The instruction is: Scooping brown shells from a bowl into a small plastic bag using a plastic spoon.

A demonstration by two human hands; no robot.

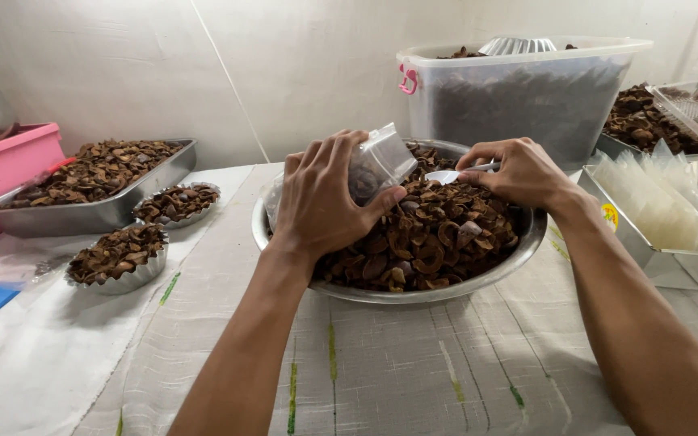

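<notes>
We are gripping a small clear plastic bag (pixel 377 165) in our left hand (pixel 321 198), fingers wrapped around its body, holding it tilted with its mouth facing right, toward the other hand. Our right hand (pixel 519 171) is pinching the handle of a small white spoon (pixel 451 176), whose bowl is pointing left at the bag's opening, just beside it. So the spoon's long axis is running nearly level from right to left, and the bag is lying directly in line with it, the two hands close together above the far half of the bowl.

Both hands are hovering over a wide metal bowl (pixel 446 287) heaped with dark brown dried pieces (pixel 430 238), sitting on a cloth-covered surface (pixel 381 363) with faint green stripes. The spoon is the nearer tool to the heap; the bag is held a little above it.

Further out on the left we are seeing a metal tray (pixel 173 165) and two small fluted tins (pixel 127 278) of the same brown pieces, with a pink tub (pixel 2 165) beyond. Behind the bowl a clear plastic bin (pixel 527 101) is standing, and to the right a tray is holding a stack of empty clear bags (pixel 660 202).
</notes>
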